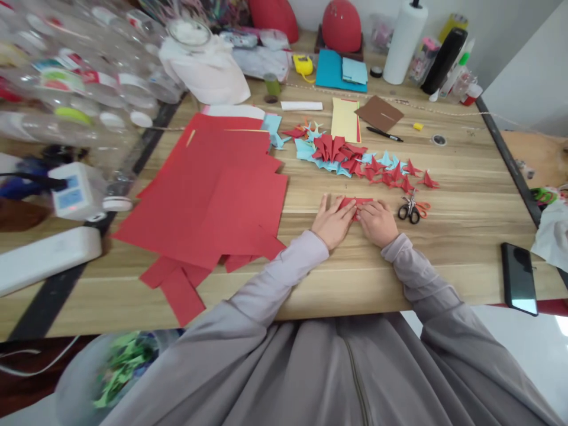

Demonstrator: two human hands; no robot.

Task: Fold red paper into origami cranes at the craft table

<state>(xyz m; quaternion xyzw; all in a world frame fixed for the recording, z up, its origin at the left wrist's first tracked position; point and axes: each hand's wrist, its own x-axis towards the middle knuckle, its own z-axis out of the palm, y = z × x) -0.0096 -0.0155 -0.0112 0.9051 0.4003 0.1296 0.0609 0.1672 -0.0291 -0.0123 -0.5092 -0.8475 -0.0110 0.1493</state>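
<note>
"Where's the red paper (364, 201)?"

"Flat on the bench (337, 290), under my fingertips."

"And your hands?"

"My left hand (332, 225) lies open on it, fingers spread. My right hand (378, 223) is partly curled, fingertips on the paper; whether they pinch it, I can't tell."

"What's around?"

"Scissors (410, 212) just right of my right hand, folded shapes (377, 170) beyond the paper, big red sheets (208, 183) to the left."

Even, fairly bright indoor light covers the wooden tabletop (346, 290), with soft, faint shadows. The smartphone (519, 278) carries a pale reflection. Wide-angle distortion stretches the edges; the plastic bottles (89, 77) at upper left look smeared and soft, the center somewhat clearer.
</note>
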